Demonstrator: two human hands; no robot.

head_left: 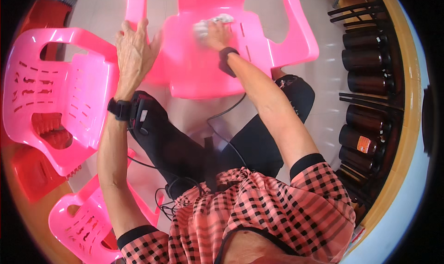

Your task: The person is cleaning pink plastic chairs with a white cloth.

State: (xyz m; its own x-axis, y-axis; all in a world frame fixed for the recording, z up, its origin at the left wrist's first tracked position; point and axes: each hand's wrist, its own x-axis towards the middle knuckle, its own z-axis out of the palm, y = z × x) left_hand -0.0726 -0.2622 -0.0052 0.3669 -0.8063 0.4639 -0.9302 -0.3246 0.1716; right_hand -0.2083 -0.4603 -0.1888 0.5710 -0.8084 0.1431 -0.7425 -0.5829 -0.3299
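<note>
A pink plastic armchair (208, 73) stands before me, its slotted seat toward me. My right hand (218, 37) presses a crumpled white cloth (201, 30) against the seat, and both are blurred by motion. Over the chair's left armrest (136, 4) lies my left hand (135, 50), fingers spread along it and thumb on the inner side. The palm and part of the armrest are hidden beneath that hand. A second pink plastic armchair (79, 87) is just left of my left wrist.
Another pink chair (83, 226) stands at lower left, near my left elbow. Red plastic stools (34, 174) sit at the left rim. Dark wooden furniture with rounded brown parts (364, 82) lines the right side. A black cable (227, 109) hangs across my legs.
</note>
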